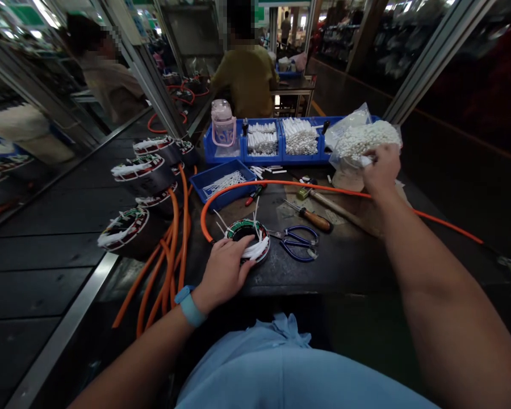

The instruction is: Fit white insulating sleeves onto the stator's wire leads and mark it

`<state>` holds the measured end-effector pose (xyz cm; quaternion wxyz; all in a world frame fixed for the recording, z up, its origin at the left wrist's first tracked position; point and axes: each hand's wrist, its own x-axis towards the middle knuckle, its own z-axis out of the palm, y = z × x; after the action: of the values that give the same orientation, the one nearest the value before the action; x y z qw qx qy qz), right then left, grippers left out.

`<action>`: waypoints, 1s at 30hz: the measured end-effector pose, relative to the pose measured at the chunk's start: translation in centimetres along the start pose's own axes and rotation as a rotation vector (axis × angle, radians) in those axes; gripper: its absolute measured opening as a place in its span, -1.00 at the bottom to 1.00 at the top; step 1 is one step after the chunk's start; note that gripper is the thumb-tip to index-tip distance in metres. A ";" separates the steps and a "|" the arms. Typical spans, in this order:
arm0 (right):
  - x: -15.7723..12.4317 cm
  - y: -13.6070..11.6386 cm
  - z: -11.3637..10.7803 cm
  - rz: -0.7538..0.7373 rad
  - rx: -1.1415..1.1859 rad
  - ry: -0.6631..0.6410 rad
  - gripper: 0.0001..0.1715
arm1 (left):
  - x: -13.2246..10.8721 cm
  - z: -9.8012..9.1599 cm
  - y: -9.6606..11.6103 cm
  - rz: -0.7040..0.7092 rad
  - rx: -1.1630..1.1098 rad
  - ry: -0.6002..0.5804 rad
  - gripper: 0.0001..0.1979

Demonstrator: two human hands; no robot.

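My left hand (225,267), with a blue band on the wrist, rests on the near rim of a round wound coil (249,238) with white sleeves and thin white ties sticking up; its fingers lie curved over the rim. My right hand (381,167) reaches far right into a clear bag of small white pieces (364,139), fingers bent at the bag's mouth; whether they pinch anything is hidden.
Blue-handled scissors (298,241), a wooden-handled screwdriver (315,218) and an orange hose (281,184) lie on the dark bench. Blue bins (281,142) of white sleeves stand behind. Several wound coils (140,170) sit on the conveyor at left. Two people work beyond.
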<state>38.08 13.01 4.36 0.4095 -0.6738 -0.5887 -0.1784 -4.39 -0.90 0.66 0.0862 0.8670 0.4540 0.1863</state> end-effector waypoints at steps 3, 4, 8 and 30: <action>-1.6 -1.8 -1.5 -0.013 0.313 0.037 -0.81 | -0.1 -0.1 0.4 -0.022 -0.040 0.015 -0.56; -2.7 -3.0 -2.0 -0.021 0.381 0.019 -0.81 | -0.1 -0.1 0.6 -0.035 -0.052 0.020 -0.58; -10.5 -9.4 -4.8 -0.045 0.629 -0.117 -0.76 | 0.0 -0.5 0.9 -0.041 -0.065 -0.029 -0.57; -29.6 -14.5 -8.5 -0.388 0.980 -0.553 -0.58 | -0.3 0.0 0.9 -0.053 -0.087 -0.001 -0.53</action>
<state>19.30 -13.03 -6.97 0.4642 -0.3077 -0.7997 0.2245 -3.87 -1.62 0.90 0.1291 0.8502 0.4682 0.2030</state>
